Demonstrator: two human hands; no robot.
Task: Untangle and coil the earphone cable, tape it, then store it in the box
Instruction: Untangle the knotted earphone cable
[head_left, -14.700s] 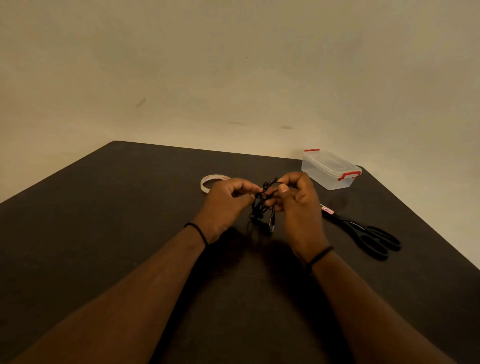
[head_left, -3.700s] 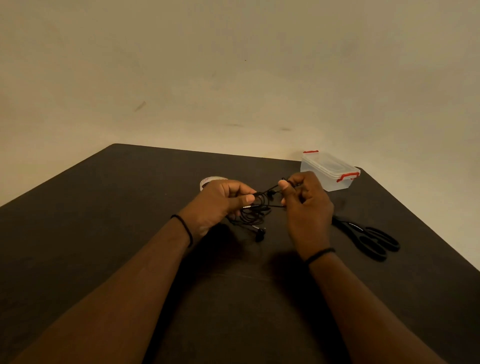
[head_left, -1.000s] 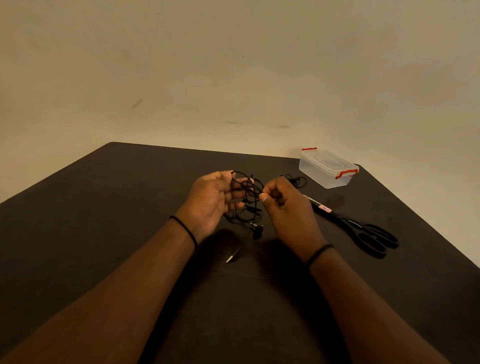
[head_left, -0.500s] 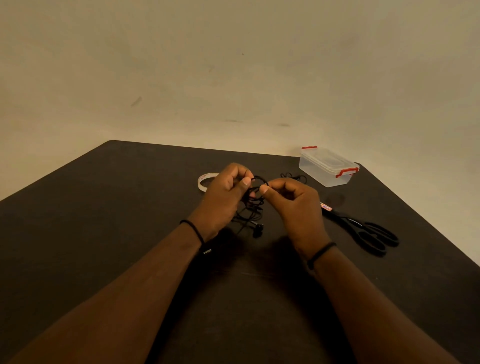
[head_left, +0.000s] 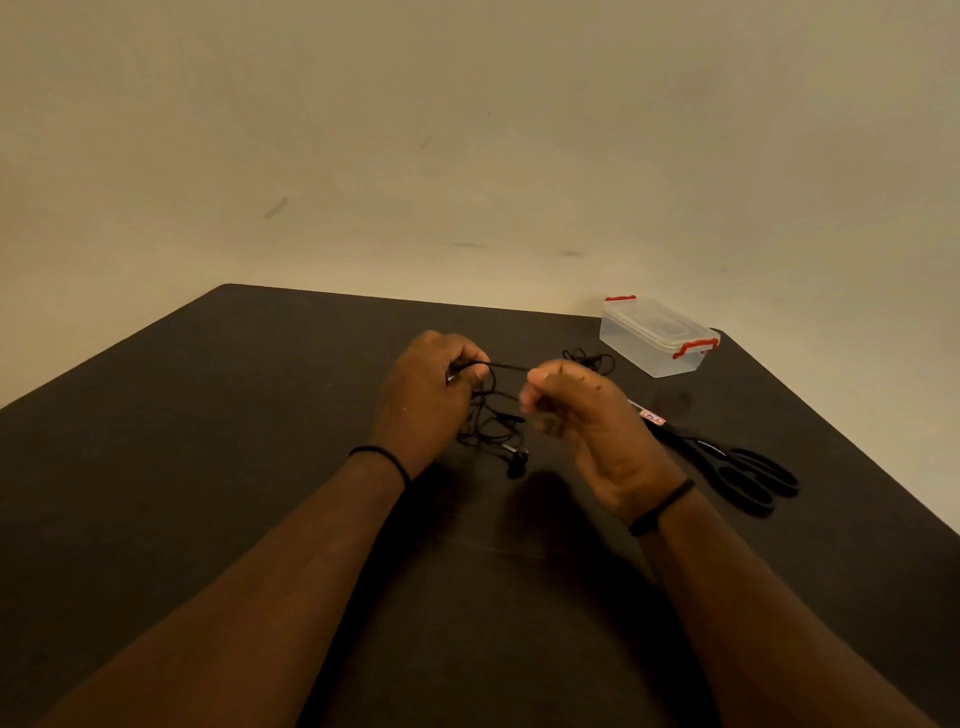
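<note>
Head view: both hands work above the dark table (head_left: 208, 467). The left hand (head_left: 431, 395) curls around a bunch of the black earphone cable (head_left: 488, 426), whose loops hang beside it with an earbud (head_left: 518, 460) resting on the table. The right hand (head_left: 576, 410), blurred, pinches a strand drawn taut from the left. Beyond the right hand sits the closed clear box (head_left: 657, 338); scissors (head_left: 727, 462) lie beside that hand. Untangling looks unfinished; next, that strand probably needs freeing from the loops.

Dim, warm yellowish light; right hand (head_left: 582, 415) blurring with motion; wide-angle lens bending tabletop (head_left: 208, 441) edges.
</note>
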